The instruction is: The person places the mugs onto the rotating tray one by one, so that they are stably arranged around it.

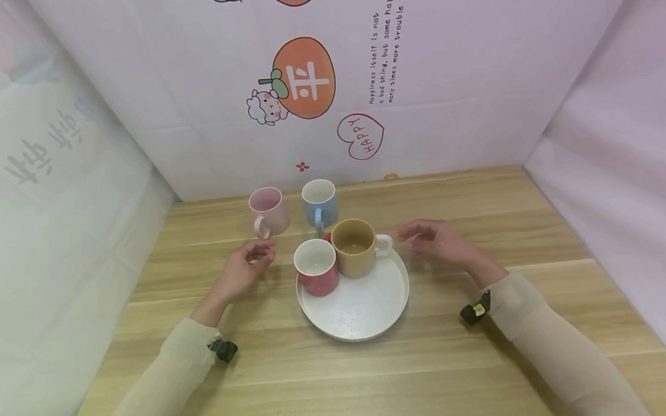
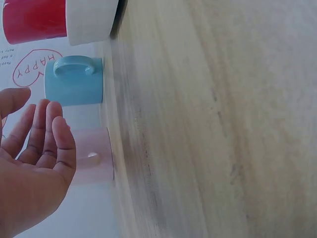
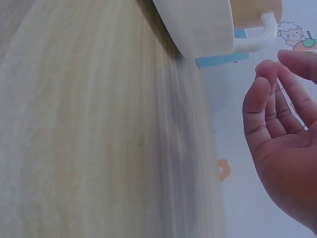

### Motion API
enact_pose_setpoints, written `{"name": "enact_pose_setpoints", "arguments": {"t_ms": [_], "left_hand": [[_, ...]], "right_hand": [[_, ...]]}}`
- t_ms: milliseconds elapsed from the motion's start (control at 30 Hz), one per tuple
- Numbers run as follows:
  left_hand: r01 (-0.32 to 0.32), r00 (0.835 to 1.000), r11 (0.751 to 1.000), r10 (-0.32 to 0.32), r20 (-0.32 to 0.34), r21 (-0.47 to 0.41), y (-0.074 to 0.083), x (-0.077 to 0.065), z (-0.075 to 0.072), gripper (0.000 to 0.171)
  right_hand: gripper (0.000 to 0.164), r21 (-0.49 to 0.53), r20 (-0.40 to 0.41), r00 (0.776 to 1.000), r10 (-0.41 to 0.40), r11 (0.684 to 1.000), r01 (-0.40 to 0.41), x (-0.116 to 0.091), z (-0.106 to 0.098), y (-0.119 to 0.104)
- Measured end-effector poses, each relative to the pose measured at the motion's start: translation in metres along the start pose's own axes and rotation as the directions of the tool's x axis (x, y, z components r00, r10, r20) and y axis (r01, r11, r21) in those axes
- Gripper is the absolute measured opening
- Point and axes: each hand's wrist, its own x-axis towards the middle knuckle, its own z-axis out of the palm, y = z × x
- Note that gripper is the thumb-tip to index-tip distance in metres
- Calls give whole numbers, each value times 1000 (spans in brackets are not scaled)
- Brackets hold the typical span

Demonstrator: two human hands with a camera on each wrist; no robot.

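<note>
On a round white tray (image 1: 365,309) stand a red mug (image 1: 319,282) with a white inside and a tan mug (image 1: 355,260) with a white handle, side by side at the tray's back left. My left hand (image 1: 243,271) is left of the tray, fingers loosely bent, holding nothing. Just beyond it stands a pink mug (image 1: 273,217), and right of that a light blue mug (image 1: 323,211); both are upright on the table. To the right of the tan mug's handle hovers my right hand (image 1: 440,243), fingers relaxed, nothing in it.
The wooden table (image 1: 318,388) meets a white printed cloth wall (image 1: 447,128) at the back, close behind the pink and blue mugs. More white cloth hangs on the left and right sides. A dark strap device (image 1: 476,309) sits at my right wrist.
</note>
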Motion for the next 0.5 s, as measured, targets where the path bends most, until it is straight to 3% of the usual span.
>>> {"name": "enact_pose_setpoints", "arguments": {"t_ms": [300, 500], "left_hand": [[47, 997, 999, -46, -55, 5, -2, 4, -9, 35], [67, 994, 998, -68, -83, -17, 7, 3, -12, 36]], "right_hand": [[31, -38, 9, 1000, 16, 999, -16, -3, -2, 4], [30, -80, 26, 999, 23, 997, -21, -6, -1, 6]]}}
